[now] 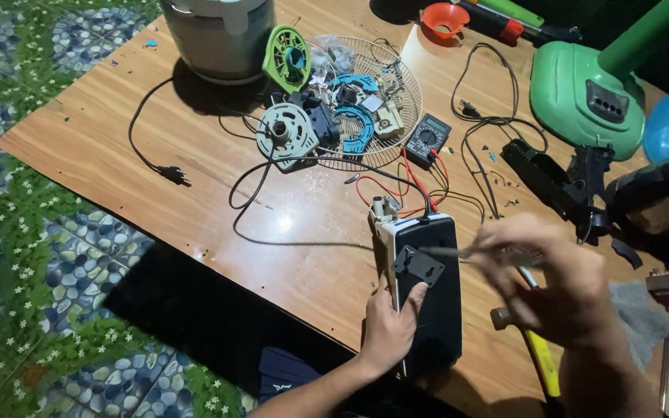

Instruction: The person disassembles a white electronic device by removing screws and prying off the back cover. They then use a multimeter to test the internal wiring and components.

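My left hand (pixel 387 325) grips the near left side of a black box-shaped device with a white edge (pixel 435 302), lying on the wooden table (pixel 118 139). My thumb rests against a small black plate (pixel 417 265) on the device's top face. My right hand (pixel 551 282), blurred, holds a thin metal tool (pixel 447 252) whose tip reaches the black plate. Red and black wires (pixel 396 190) run out of the device's far end.
A wire fan grille (pixel 406 135) holds several small parts, with a multimeter (pixel 427 139) beside it. A white cooker pot (pixel 218 39), green fan base (pixel 582 97), orange funnel (pixel 444 19), black plug cords (pixel 172 173) and a yellow-handled hammer (pixel 537 352) lie around. Patterned floor on the left.
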